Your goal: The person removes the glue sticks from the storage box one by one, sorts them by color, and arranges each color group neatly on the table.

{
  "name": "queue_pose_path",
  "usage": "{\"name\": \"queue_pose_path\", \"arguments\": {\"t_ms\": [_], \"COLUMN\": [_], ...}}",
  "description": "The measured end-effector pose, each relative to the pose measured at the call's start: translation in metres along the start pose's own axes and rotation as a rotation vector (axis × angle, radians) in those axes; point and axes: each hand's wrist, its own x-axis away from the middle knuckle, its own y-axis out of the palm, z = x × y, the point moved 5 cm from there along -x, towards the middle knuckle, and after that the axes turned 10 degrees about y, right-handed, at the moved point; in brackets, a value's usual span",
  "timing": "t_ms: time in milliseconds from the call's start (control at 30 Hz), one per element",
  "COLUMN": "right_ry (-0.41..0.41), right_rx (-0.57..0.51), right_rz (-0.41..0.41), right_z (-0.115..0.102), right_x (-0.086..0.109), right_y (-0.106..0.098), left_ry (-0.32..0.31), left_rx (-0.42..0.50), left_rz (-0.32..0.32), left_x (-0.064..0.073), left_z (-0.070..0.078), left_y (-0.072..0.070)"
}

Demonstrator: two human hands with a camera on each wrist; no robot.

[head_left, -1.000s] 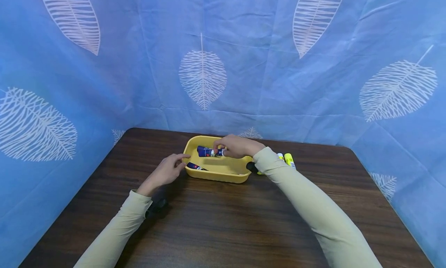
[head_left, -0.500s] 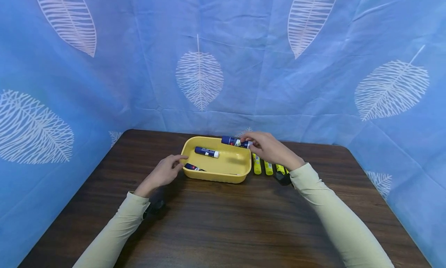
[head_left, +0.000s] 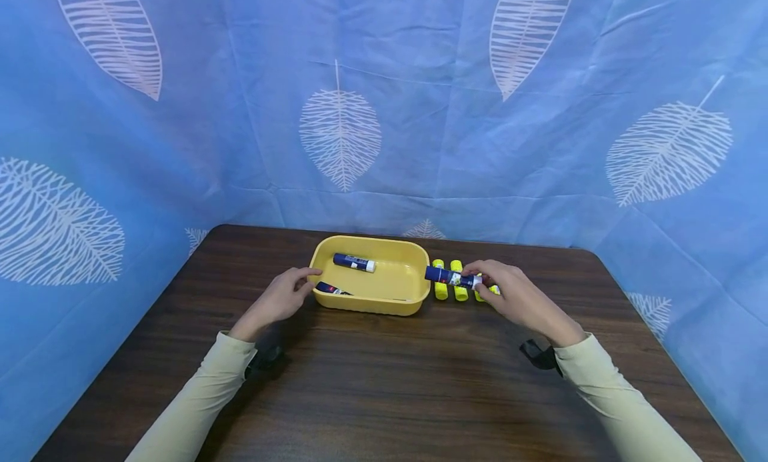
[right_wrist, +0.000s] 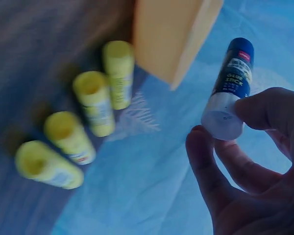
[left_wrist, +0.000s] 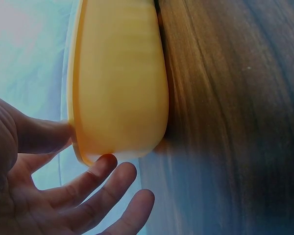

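Observation:
My right hand pinches a dark blue glue stick by its white end, between thumb and fingers. In the right wrist view this glue stick points away from the palm, above the table. My left hand holds the left rim of a yellow plastic basket with thumb and index finger. The left wrist view shows its other fingertips beside the basket's end wall. Inside the basket lie a blue glue stick with a white end and another blue one, partly hidden by the front wall.
Several yellow glue sticks stand in a row just right of the basket, partly behind the right hand. The dark wooden table ends at a blue curtain with white leaf prints.
My right hand has lifted the blue glue stick out of the basket and carried it right, over the yellow ones, which now show more. The left hand stays at the rim.

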Motion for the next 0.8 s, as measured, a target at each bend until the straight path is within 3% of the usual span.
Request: {"name": "queue_pose_path", "arguments": {"t_ms": [333,600,800], "right_ry": [0.039,0.094,0.110], "right_rx": [0.011,0.039,0.000], "right_rz": [-0.076,-0.135,-0.230], "right_z": [0.030,0.032,0.027], "right_x": [0.037,0.050,0.058], "right_y": [0.028,0.044,0.059], "left_ry": [0.007,0.001,0.004], "left_rx": [0.000,0.006,0.011], "left_rz": [0.001,-0.006,-0.005], "left_x": [-0.001,0.001,0.000], "left_z": [-0.003,-0.002,-0.001], "left_y": [0.001,0.001,0.001]}}
